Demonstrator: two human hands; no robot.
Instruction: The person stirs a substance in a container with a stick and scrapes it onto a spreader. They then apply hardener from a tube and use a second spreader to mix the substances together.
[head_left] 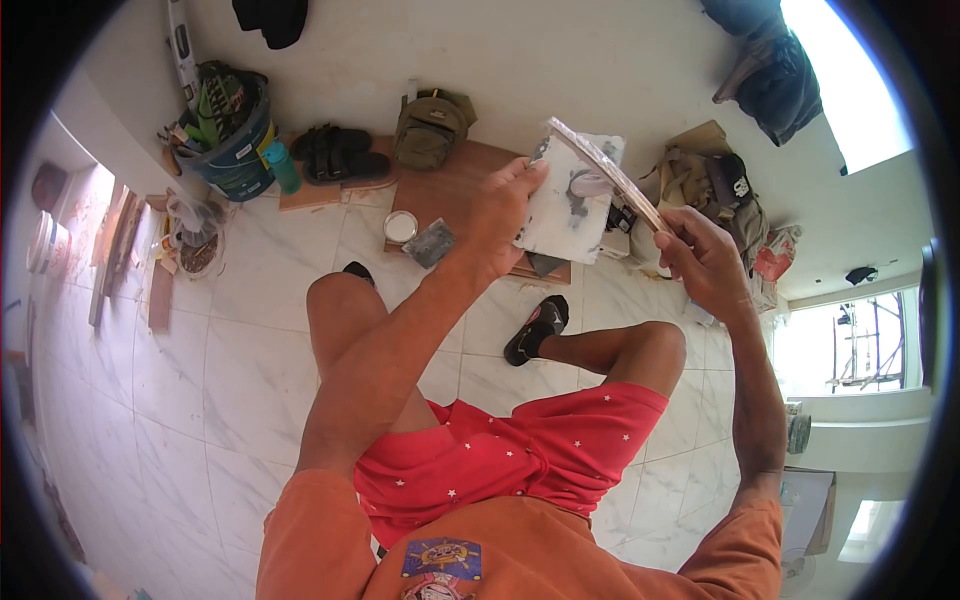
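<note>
My left hand (508, 215) is closed on the left edge of a flat white board (560, 225), its face smeared with white and grey paste. A pale blob of paste (590, 184) sits near the middle of the board. In my right hand (700, 258) is a long thin strip (606, 168), pale on top and brownish along its edge, gripped at its lower end. The strip slants up and left, overlapping the board's upper right in this view. Below my left hand, a grey flat plate (430, 243) lies beside an open round tin (400, 227) with white contents.
A brown panel (430, 190) lies on the tiled floor (260, 360) ahead of me. An olive backpack (431, 130), black sandals (335, 155) and a tool-filled bucket (235, 165) stand along the wall. Bags (710, 180) are piled at the right.
</note>
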